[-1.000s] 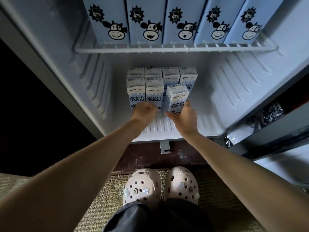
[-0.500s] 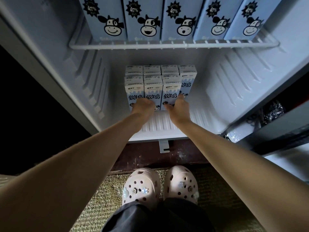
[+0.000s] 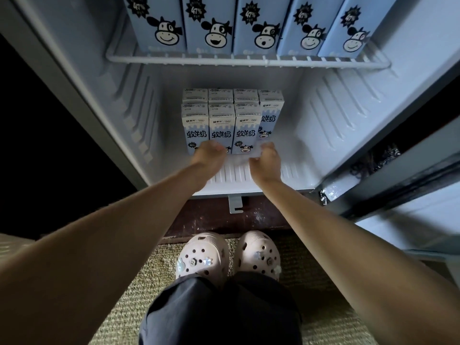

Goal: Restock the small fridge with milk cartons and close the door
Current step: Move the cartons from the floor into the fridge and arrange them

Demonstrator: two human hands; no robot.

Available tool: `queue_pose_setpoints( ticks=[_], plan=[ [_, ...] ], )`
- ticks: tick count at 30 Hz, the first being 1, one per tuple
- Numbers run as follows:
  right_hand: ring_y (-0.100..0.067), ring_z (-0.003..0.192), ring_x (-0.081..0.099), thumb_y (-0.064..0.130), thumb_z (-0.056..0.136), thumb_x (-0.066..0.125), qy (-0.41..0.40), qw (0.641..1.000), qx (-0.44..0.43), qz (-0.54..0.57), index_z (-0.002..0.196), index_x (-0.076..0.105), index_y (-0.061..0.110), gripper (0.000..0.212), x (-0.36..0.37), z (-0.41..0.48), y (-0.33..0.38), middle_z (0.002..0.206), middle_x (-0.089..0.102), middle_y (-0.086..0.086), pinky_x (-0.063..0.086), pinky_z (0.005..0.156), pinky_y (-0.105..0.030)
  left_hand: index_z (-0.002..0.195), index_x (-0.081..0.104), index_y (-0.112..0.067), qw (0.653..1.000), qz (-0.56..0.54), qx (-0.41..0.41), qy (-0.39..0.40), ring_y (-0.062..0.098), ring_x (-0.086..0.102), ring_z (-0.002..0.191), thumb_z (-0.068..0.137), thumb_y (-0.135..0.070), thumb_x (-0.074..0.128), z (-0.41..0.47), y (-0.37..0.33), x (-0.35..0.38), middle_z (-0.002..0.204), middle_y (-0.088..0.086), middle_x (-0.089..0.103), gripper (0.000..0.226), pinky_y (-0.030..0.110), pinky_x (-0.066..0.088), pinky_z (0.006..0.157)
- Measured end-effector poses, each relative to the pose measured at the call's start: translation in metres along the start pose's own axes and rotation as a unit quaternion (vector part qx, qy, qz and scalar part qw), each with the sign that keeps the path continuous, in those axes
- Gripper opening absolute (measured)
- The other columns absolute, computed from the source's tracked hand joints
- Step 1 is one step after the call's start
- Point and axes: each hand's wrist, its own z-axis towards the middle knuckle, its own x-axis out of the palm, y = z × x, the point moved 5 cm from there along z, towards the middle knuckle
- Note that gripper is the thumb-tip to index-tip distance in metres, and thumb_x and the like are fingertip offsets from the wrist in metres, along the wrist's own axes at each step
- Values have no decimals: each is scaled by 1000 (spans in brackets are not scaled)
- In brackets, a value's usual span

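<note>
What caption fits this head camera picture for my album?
Left hand and right hand near small milk cartons in the open fridge.

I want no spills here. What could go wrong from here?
Both the left hand and right hand are close to the front row of small cartons; a careless pull-back could tip one forward. That row has a gap at its right end, so the end carton lacks side support. The large cartons stand at the wire shelf edge and might catch the closing door.

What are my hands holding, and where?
Nothing is held. The right hand hangs free; the left hand is at the front cartons' base, gripping none.
</note>
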Motion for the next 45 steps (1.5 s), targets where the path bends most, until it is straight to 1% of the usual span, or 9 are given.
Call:
queue_pose_setpoints(
  ticks=[7, 17, 22, 25, 32, 35, 38, 40, 45],
  plan=[
    [-27, 114, 55, -1, 90, 46, 8, 999, -6, 30, 118, 55, -2, 30, -72, -66, 28, 121, 60, -15, 40, 87, -21, 94, 53, -14, 998, 40, 39, -17, 16, 47, 75, 95, -9, 36, -75, -39, -18, 86, 3, 52, 18, 30, 43, 70],
    [-13, 91, 57, 0, 87, 50, -158, 980, -55, 106, 102, 66, 3, 22, -261, -225, 46, 101, 67, -8, 43, 82, -19, 108, 62, -1, 956, 164, 236, -66, 34, 60, 95, 96, -15, 36, -282, -156, -14, 109, 20, 64, 32, 32, 45, 77],
    [-13, 87, 58, -2, 87, 49, -226, 971, -8, 79, 97, 66, 4, 21, -341, -332, -16, 92, 63, 1, 41, 71, -3, 106, 64, -4, 944, 173, 282, 15, 34, 60, 100, 92, -14, 44, -386, -163, 55, 107, 17, 66, 27, 30, 46, 80],
    [-30, 88, 66, -5, 83, 51, -256, 961, 51, 92, 89, 67, 7, 20, -367, -390, -71, 86, 65, -4, 51, 83, -32, 103, 65, -4, 929, 193, 302, 93, 33, 58, 103, 91, -16, 45, -440, -150, 114, 107, 16, 67, 26, 28, 42, 80],
    [-34, 94, 63, 3, 89, 50, -220, 966, 131, 22, 99, 64, -3, 19, -373, -497, -167, 102, 68, -21, 50, 83, -37, 113, 63, -3, 897, 278, 260, 223, 32, 59, 107, 91, -16, 43, -535, -98, 242, 116, 18, 63, 33, 31, 47, 86],
    [-30, 97, 62, -1, 88, 47, -219, 956, 188, 60, 100, 65, -3, 22, -366, -538, -210, 106, 67, -19, 41, 71, -21, 122, 58, -5, 880, 300, 251, 270, 27, 55, 116, 94, -18, 44, -566, -70, 281, 125, 13, 57, 34, 27, 42, 95],
    [-33, 100, 61, 4, 90, 47, -219, 935, 266, 84, 104, 63, -4, 23, -347, -577, -259, 108, 65, -21, 39, 72, -27, 82, 57, -14, 855, 325, 270, 302, 13, 55, 79, 92, -12, 47, -592, -45, 312, 79, -3, 55, 15, 9, 38, 64],
    [-33, 106, 58, 9, 90, 48, -198, 919, 336, 58, 113, 60, 1, 27, -328, -608, -296, 115, 61, -20, 44, 82, -31, 61, 43, -17, 830, 351, 299, 314, 6, 39, 57, 91, -7, 46, -612, -34, 333, 61, -7, 38, 33, 17, 33, 56],
    [-39, 118, 48, 8, 83, 54, -204, 886, 417, -22, 122, 53, 0, 40, -288, -689, -359, 125, 52, -23, 37, 99, -42, 94, 65, 5, 757, 415, 312, 397, 30, 63, 95, 93, -9, 41, -669, -8, 373, 101, 20, 67, 29, 29, 45, 75]
  ],
)
